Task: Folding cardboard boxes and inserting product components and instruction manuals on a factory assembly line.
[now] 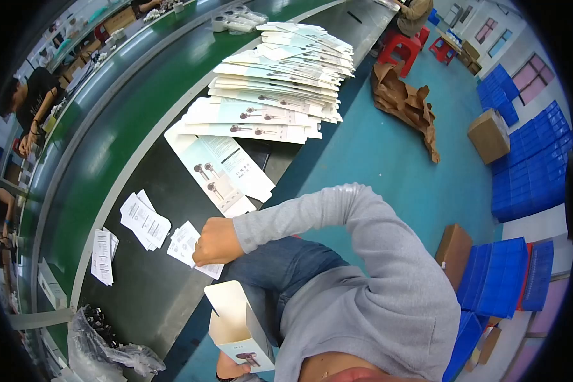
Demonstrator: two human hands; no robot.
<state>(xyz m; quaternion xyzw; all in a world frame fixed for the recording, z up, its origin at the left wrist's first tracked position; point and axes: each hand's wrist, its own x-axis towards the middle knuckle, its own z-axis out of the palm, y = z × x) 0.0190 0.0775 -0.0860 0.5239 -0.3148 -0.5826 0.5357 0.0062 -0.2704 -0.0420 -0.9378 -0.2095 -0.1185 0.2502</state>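
My left hand grips the lower end of a white folding carton with a picture of earphones on its side. The carton stands tilted, its top flaps open. My right hand is curled over a small pile of printed leaflets at the bench edge, its fingertips pinched at the paper. Two more leaflet piles lie to the left: one in the middle, one farther left. Beyond my right hand a flat, unfolded carton lies at a slant in front of a tall stack of flattened cartons.
A green conveyor belt curves along the bench's far side. A clear plastic bag with small black parts lies at the near left. Crumpled brown paper, red stools and blue crates stand rightward. Co-workers sit across the belt.
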